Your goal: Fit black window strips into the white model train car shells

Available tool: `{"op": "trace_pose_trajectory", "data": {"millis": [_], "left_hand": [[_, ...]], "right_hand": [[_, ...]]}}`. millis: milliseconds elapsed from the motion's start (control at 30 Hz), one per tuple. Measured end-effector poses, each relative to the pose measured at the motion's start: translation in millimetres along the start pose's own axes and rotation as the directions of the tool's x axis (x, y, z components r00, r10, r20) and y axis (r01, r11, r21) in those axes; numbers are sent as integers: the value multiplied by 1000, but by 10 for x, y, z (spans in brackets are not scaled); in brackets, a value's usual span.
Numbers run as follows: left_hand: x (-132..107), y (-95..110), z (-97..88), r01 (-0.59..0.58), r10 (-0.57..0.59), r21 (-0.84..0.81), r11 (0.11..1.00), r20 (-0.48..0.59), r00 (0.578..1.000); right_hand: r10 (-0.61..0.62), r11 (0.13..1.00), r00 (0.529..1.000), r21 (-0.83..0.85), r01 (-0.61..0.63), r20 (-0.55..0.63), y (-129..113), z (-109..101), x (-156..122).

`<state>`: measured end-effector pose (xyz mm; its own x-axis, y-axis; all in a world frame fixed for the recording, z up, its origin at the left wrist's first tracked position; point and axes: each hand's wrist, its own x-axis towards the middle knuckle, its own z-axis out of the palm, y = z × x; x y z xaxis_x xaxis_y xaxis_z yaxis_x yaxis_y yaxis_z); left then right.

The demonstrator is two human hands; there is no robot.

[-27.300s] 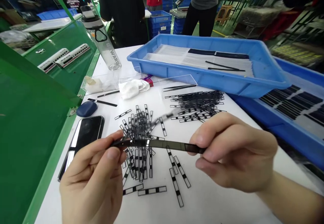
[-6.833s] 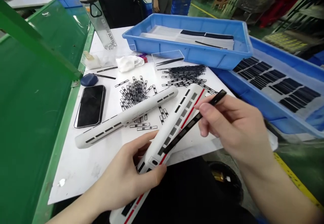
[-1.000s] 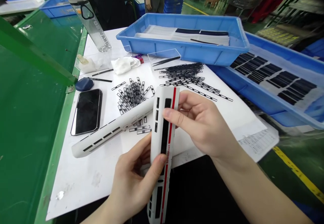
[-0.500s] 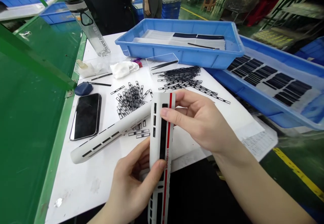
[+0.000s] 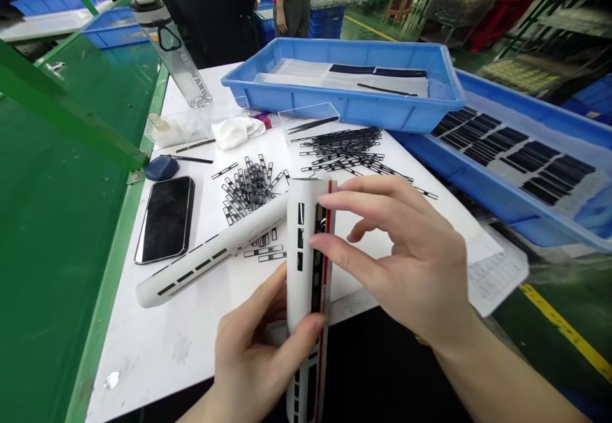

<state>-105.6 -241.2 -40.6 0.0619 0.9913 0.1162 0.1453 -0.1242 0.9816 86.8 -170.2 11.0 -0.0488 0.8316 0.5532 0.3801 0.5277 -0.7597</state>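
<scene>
One train shell (image 5: 296, 295) sits gripped in the left hand (image 5: 261, 349) — the right hand (image 5: 411, 251), loosely spread, touches its dark strip (image 5: 317, 279).

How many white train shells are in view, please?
2: the held shell in the left hand; the other shell on the table, its far end hidden.

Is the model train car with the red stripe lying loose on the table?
No, the left hand grips the red-striped model train car, with the thumb lying across its side.
</scene>
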Motion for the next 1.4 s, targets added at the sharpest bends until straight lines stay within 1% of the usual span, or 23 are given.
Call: {"op": "trace_pose_trajectory", "data": {"millis": [100, 233, 300, 400, 467, 533, 600, 700, 767, 800, 867, 933, 1000, 1067, 1133, 1267, 1333, 1400], "left_hand": [[20, 11, 6, 10, -11, -37, 999, -26, 1000], [41, 24, 18, 34, -36, -85, 996, -24, 999], [55, 36, 24, 39, -42, -127, 991, -25, 999], [86, 61, 27, 58, -64, -218, 974, -23, 998], [110, 81, 19, 68, -80, -264, 962, -32, 996], [133, 102, 6, 82, -103, -273, 958, -62, 993], [153, 121, -7, 118, -145, -256, 959, -87, 986], [165, 138, -19, 173, -193, -233, 957, -64, 979], [168, 146, -29, 184, -200, -231, 955, -49, 979], [170, 151, -38, 189, -202, -215, 958, -39, 979], [185, 167, -71, 177, -178, -111, 978, 2, 984], [211, 185, -117, 114, -115, 26, 993, 74, 991], [238, 198, -163, 55, -66, 79, 995, 145, 987], [256, 196, -195, 50, -55, 31, 998, 193, 980], [261, 180, -211, 57, -50, -23, 998, 224, 973], [245, 139, -225, 84, -65, -98, 992, 183, 981], [235, 119, -232, 89, -70, -117, 989, 156, 985], [229, 92, -240, 74, -57, -108, 991, 152, 987]], "right_hand": [[44, 999, 999, -7, -44, -27, -37, -27, -3], [172, 975, 985, 139, -173, 15, -112, -57, -16], [241, 943, 970, 227, -243, 39, -126, -72, -24], [319, 870, 944, 370, -326, 82, -100, -111, -29], [349, 820, 932, 448, -356, 100, -52, -158, -31], [376, 782, 921, 499, -374, 101, 19, -230, -34], [444, 743, 893, 528, -413, 74, 113, -325, -40], [567, 686, 823, 552, -474, 2, 281, -485, -52], [616, 672, 786, 552, -494, -46, 377, -566, -63], [630, 665, 775, 554, -501, -55, 409, -588, -70], [648, 638, 761, 573, -513, -40, 431, -589, -85], [646, 608, 763, 605, -514, -1, 405, -534, -99], [635, 587, 772, 630, -509, 32, 354, -447, -107], [618, 586, 785, 644, -492, 37, 306, -357, -109], [595, 609, 804, 643, -464, 17, 275, -282, -105], [554, 682, 831, 603, -414, -56, 262, -187, -92], [548, 702, 832, 586, -404, -83, 262, -161, -89], [545, 714, 833, 574, -401, -94, 260, -148, -91]]}}
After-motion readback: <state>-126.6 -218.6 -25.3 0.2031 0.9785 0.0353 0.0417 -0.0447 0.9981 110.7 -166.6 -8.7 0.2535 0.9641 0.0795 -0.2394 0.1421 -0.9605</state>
